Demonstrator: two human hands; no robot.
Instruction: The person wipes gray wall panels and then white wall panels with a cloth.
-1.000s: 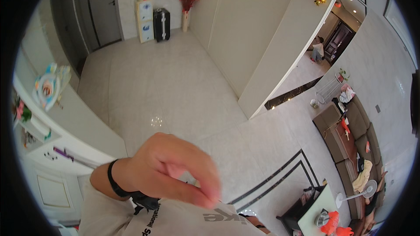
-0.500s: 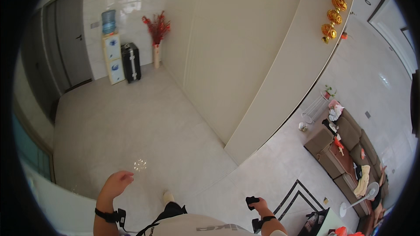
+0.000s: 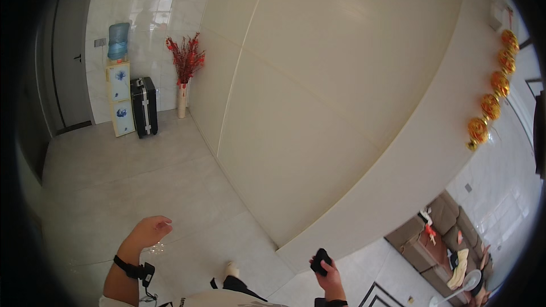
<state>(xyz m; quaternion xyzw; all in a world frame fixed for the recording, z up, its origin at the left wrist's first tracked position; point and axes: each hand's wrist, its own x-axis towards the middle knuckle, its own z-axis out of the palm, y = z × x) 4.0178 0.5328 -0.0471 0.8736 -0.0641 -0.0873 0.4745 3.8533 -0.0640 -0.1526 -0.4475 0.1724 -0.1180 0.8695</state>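
Note:
My left hand (image 3: pixel 152 231) hangs in the air over the tiled floor at the lower left. Its fingers are loosely bent, with a small gap to the thumb, and nothing shows in them. A black strap (image 3: pixel 129 268) with a small box and a cable circles that wrist. In front of me at the lower right, my right hand (image 3: pixel 331 279) is closed round a small black object (image 3: pixel 321 261), whose kind I cannot make out. Part of another black band shows at the right wrist, cut by the lower edge.
A cream wall (image 3: pixel 318 91) runs along my right, with golden ball ornaments (image 3: pixel 490 106) hanging at its end. Ahead stand a water dispenser (image 3: pixel 120 99), a black suitcase (image 3: pixel 145 108) and a vase (image 3: pixel 182 100) of red branches. Beyond the wall, a person lies on a brown sofa (image 3: pixel 402 239) near a white fan (image 3: pixel 471 279).
My view has shifted toward the cream wall, and the suitcase and dispenser appear nearer. The right hand with the black object is raised a little. The left hand keeps its loose bend.

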